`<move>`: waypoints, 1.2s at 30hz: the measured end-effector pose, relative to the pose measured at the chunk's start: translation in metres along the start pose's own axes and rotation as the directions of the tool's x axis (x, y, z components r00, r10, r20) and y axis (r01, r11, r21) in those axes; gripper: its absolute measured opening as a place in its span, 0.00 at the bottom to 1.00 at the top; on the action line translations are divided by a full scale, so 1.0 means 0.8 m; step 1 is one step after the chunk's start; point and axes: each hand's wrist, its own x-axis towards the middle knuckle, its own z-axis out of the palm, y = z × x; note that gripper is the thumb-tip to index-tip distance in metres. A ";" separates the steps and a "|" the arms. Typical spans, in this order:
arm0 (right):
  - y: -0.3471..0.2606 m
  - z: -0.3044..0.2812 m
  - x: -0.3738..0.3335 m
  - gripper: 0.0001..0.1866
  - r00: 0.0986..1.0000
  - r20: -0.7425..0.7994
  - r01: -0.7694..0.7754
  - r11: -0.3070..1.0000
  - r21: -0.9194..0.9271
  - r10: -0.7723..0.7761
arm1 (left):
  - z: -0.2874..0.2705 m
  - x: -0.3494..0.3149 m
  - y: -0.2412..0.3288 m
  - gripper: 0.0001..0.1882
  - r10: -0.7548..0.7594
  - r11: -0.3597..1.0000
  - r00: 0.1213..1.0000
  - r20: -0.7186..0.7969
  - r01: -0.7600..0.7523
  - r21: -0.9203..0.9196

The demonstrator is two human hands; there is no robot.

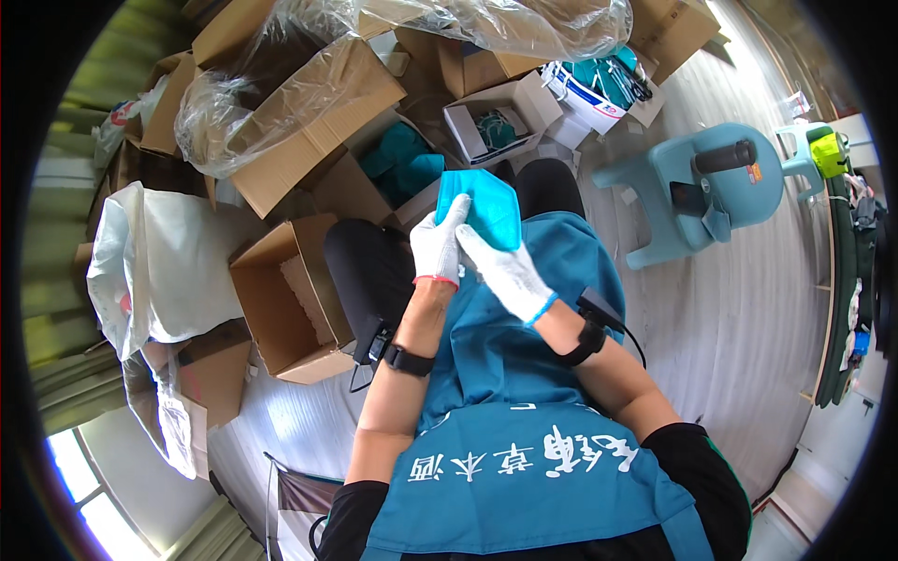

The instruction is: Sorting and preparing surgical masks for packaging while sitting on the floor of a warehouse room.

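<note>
Over my lap I hold a flat, bright teal folded face mask (482, 206) with angled corners. My left hand (438, 245), in a white knit glove with a red cuff, pinches its left side with the thumb on top. My right hand (505, 269), gloved in white with a blue cuff, grips its lower edge, its fingers partly hidden beneath. Just beyond, a cardboard box holds a pile of teal pieces (402, 159). A small white box (505, 117) has teal masks with white straps inside, and a fuller white box (594, 89) stands to its right.
An open brown carton (290, 299) sits by my left knee, near a white plastic bag (168, 262). Large cartons with clear plastic sheeting (220, 131) crowd the far left. At right, a light blue stool (720, 182) carries a dark bottle (725, 157).
</note>
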 end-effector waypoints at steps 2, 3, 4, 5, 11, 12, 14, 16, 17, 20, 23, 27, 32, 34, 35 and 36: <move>0.035 -0.011 0.010 0.16 0.997 -0.064 -0.045 0.989 -0.142 0.036 | -0.002 0.015 -0.008 0.19 0.021 1.000 0.999 -0.037 -0.021 0.014; 0.048 -0.022 0.014 0.15 0.996 -0.081 -0.054 0.960 -0.274 0.033 | -0.007 0.022 -0.008 0.18 0.136 0.923 0.988 -0.073 -0.100 0.372; 0.051 -0.026 0.012 0.15 0.996 -0.075 -0.057 0.960 -0.274 0.037 | -0.014 0.030 -0.013 0.19 0.254 0.718 0.965 -0.073 -0.138 0.682; 0.053 -0.027 0.006 0.14 0.997 -0.066 -0.061 0.943 -0.328 0.041 | -0.021 0.038 -0.025 0.19 0.260 0.717 0.962 -0.083 -0.135 0.684; 0.033 -0.027 -0.084 0.07 0.951 0.280 0.255 0.844 -0.472 -0.131 | -0.085 0.130 -0.098 0.18 0.503 -0.034 0.862 0.060 -0.049 0.998; 0.053 -0.044 -0.095 0.06 0.901 0.376 0.412 0.694 -0.590 -0.215 | -0.111 0.140 -0.091 0.19 0.539 0.087 0.842 -0.029 -0.022 0.996; 0.004 -0.043 -0.093 0.06 0.963 0.134 -0.194 0.945 -0.262 0.234 | -0.118 0.124 -0.064 0.21 0.429 0.531 0.888 -0.167 -0.098 0.841; -0.015 -0.061 -0.074 0.10 0.970 0.010 -0.242 0.969 -0.039 0.243 | -0.087 0.093 -0.027 0.21 0.226 0.859 0.964 -0.140 -0.130 0.494; -0.029 -0.072 -0.062 0.12 0.984 -0.020 -0.180 0.964 -0.197 0.179 | -0.060 0.072 -0.009 0.19 0.180 0.893 0.977 -0.111 -0.115 0.436; -0.035 -0.087 -0.019 0.13 0.978 -0.185 -0.170 0.877 -0.449 0.095 | -0.017 -0.002 0.015 0.20 0.181 0.873 0.964 0.195 -0.249 0.419; -0.043 -0.054 -0.001 0.20 0.992 -0.053 -0.016 0.301 -0.954 -0.113 | 0.010 -0.055 0.007 0.26 0.129 0.862 0.888 0.441 -0.321 0.393; 0.000 -0.040 -0.028 0.35 0.920 0.236 0.284 0.116 -0.952 -0.312 | 0.008 -0.041 -0.030 0.18 0.031 0.996 0.965 0.260 -0.053 0.078; 0.027 -0.053 -0.047 0.30 0.819 0.406 0.446 0.004 -0.895 -0.405 | -0.012 -0.046 -0.021 0.17 -0.272 0.915 0.877 0.397 0.363 -0.176; 0.020 -0.052 -0.049 0.30 0.843 0.399 0.425 -0.005 -0.905 -0.361 | -0.001 -0.056 -0.010 0.16 -0.297 0.929 0.895 0.334 0.351 -0.115; 0.014 -0.050 -0.051 0.30 0.843 0.400 0.425 -0.009 -0.905 -0.360 | -0.007 -0.050 -0.017 0.16 -0.295 0.929 0.895 0.335 0.351 -0.118; 0.009 -0.049 -0.053 0.26 0.836 0.404 0.470 0.105 -0.876 -0.371 | -0.017 -0.041 -0.031 0.16 -0.260 0.944 0.916 0.307 0.307 -0.118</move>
